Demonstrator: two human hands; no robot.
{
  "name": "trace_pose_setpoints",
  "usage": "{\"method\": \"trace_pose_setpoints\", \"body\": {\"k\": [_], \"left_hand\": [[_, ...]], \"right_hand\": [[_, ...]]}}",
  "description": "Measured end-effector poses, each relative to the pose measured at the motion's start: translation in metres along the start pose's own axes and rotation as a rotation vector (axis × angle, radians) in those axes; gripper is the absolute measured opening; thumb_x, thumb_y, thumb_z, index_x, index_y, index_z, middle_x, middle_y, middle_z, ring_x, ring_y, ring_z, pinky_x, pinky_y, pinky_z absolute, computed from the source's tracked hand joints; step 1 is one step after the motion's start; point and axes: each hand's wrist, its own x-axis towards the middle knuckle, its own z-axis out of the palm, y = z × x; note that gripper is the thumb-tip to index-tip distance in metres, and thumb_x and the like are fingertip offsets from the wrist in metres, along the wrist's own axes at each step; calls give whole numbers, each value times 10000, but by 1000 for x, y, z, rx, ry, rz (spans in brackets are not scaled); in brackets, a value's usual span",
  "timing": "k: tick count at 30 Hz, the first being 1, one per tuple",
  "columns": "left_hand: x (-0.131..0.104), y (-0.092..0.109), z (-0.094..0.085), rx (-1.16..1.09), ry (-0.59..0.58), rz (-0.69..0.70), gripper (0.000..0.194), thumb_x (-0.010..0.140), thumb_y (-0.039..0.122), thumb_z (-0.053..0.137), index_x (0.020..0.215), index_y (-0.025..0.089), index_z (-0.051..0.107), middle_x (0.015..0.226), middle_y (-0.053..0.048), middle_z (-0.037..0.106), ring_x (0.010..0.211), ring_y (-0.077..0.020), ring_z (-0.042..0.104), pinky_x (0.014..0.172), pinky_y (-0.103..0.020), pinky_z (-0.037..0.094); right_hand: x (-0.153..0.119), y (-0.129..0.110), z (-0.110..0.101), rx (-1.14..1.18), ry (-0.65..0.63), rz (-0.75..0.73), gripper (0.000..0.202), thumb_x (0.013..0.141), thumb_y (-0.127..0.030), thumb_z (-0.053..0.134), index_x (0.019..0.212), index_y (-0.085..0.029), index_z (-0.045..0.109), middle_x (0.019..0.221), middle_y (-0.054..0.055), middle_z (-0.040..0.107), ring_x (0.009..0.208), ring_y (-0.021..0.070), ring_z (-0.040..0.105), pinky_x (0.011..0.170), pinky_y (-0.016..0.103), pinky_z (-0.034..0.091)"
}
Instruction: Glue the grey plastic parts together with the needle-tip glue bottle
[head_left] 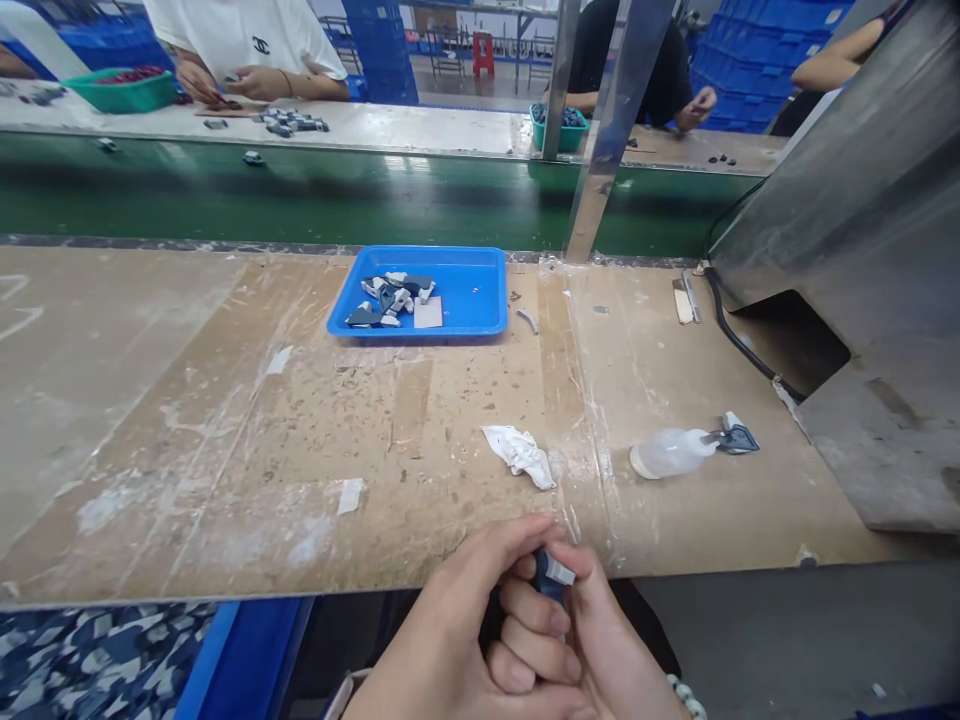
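Observation:
Both of my hands come together just over the front edge of the table. My left hand (480, 590) is closed round a small dark blue and white plastic part (553, 572), its fingers curled in front of it. My right hand (600, 630) presses the same part with the thumb near its white end. Most of the part is hidden by my fingers. A crumpled white tissue (521, 455) lies on the table a little beyond my hands. To the right, a translucent squeeze bottle (671, 453) lies on its side, its tip against another dark blue and white part (738, 436).
A blue tray (469, 325) with several similar parts stands at the table's back. Below left is a blue bin (232, 660) full of parts. A metal housing (862, 330) bounds the right. Beyond a green conveyor (337, 200), people work beside green baskets (131, 95).

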Motion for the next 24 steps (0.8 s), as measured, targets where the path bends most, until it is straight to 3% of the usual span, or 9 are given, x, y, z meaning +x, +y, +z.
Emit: {"method": "trace_pose_setpoints", "body": {"k": [5,7,9,10,11,14,15,19,24], "left_hand": [[0,8,-1,60,-16,-67,864,667,392,952,1426,344,543,1259,-61,737,1084,-260,752,921,-321,663],[-1,12,1,-13,-14,-117,831,723,443,912,1456,352,530,1331,-90,696,1026,-256,764,755,-270,688],[-2,13,4,-124,-12,-161,773,797,539,827,1479,364,508,1375,-100,658,833,-184,764,545,-190,640],[-1,13,6,-155,-1,-165,732,825,561,791,1473,366,511,1372,-93,654,768,-151,746,519,-177,625],[-1,13,8,-156,24,-150,665,857,548,766,1450,363,530,1350,-81,663,778,-144,740,577,-186,643],[3,12,10,-24,118,-66,406,930,344,737,1318,333,619,1225,-37,721,1057,-191,725,903,-270,647],[4,11,10,13,137,-53,363,935,270,723,1283,326,634,1195,-27,729,1077,-186,719,905,-257,639],[7,9,6,-7,135,-96,389,932,187,698,1279,350,631,1130,11,745,790,-93,730,588,-107,580],[9,8,6,19,125,-144,393,923,208,716,1268,386,655,963,80,789,702,-65,739,722,-101,615]], "right_hand": [[-2,-4,0,-28,30,18,343,824,-460,812,805,-152,664,496,-110,417,379,23,235,538,187,402],[-2,-6,1,-123,71,51,472,835,-596,760,704,-170,606,497,-78,416,435,59,319,579,211,432],[-2,-6,6,-222,109,71,611,805,-753,692,637,-184,547,520,-41,428,523,101,398,632,245,463],[-1,-7,9,-250,121,59,643,779,-800,678,641,-187,545,545,-29,439,559,114,415,653,258,471],[-1,-6,12,-266,125,35,651,757,-820,682,670,-186,565,578,-23,455,582,120,423,670,269,477],[-1,-6,19,-333,121,-30,620,744,-802,714,803,-188,649,692,4,541,649,148,500,725,313,503],[-2,-6,20,-373,118,-29,617,762,-799,699,850,-189,674,737,24,581,702,175,550,765,341,516],[-13,-9,14,-472,89,-68,653,780,-776,701,1094,-205,740,1009,89,708,965,261,669,1002,436,490],[-28,-20,0,-510,135,14,516,789,-671,782,1107,-265,760,1299,94,707,1207,275,667,1156,475,392]]}}
